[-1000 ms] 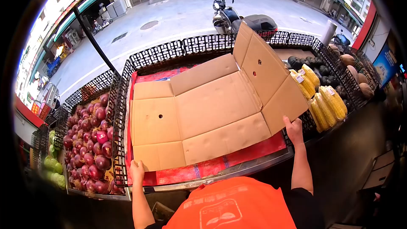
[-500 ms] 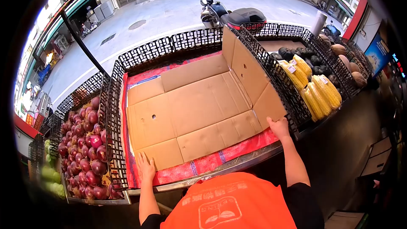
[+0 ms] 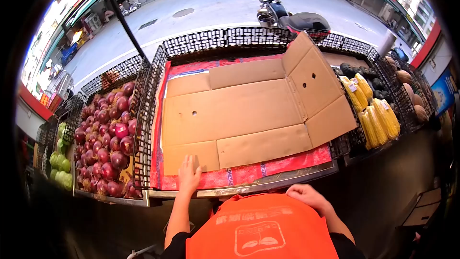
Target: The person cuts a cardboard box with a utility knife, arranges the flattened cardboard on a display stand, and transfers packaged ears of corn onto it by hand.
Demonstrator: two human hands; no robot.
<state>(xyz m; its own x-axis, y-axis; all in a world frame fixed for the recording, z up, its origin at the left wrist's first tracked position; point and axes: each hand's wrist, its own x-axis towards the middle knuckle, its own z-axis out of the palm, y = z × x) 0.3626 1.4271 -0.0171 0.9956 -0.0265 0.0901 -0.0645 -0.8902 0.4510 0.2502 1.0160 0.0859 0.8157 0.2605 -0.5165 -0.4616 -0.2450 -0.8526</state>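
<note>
A flattened cardboard box (image 3: 249, 108) lies over a red patterned sheet (image 3: 306, 159) in the middle bin, its right flaps tilted up against the divider. My left hand (image 3: 189, 171) rests on the cardboard's near left edge with fingers spread. My right hand (image 3: 306, 195) is off the cardboard, in front of the orange apron (image 3: 258, 225) near the bin's front edge; its fingers are curled, and whether they hold anything is hidden.
Red onions (image 3: 108, 144) fill the left bin, with green vegetables (image 3: 61, 163) beyond. To the right are packed corn (image 3: 378, 122), dark squashes (image 3: 366, 73) and melons (image 3: 407, 88). Black lattice dividers (image 3: 148, 120) stand upright. A motorcycle (image 3: 292, 17) is parked behind.
My right hand has let go of the cardboard's right flap and moved back to the apron. The right flaps lean further over the divider. My left hand stays at the near left edge.
</note>
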